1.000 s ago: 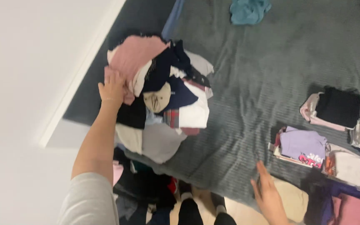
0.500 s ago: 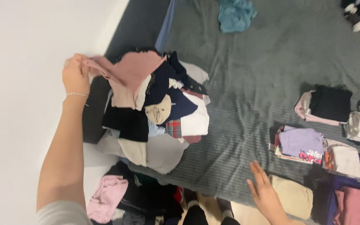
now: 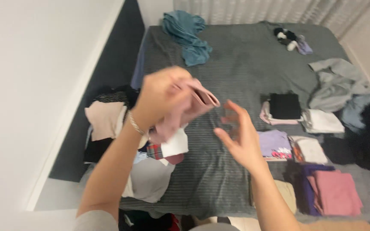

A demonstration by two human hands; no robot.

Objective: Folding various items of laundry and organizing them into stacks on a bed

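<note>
The left hand [image 3: 161,96] is clenched around a pink garment [image 3: 185,109], lifted above the unsorted clothes pile [image 3: 129,145] at the bed's [image 3: 236,68] left edge. The right hand [image 3: 240,137] hangs spread and empty just to the garment's right — the nearer free hand — while the cloth droops down and leftward from the grip.

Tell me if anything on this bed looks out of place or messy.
Most clothes lie folded in stacks on the right, but a blue garment sits crumpled at the bed's far end, and a grey one lies rumpled at the right. The left hand grips a pink garment.
</note>
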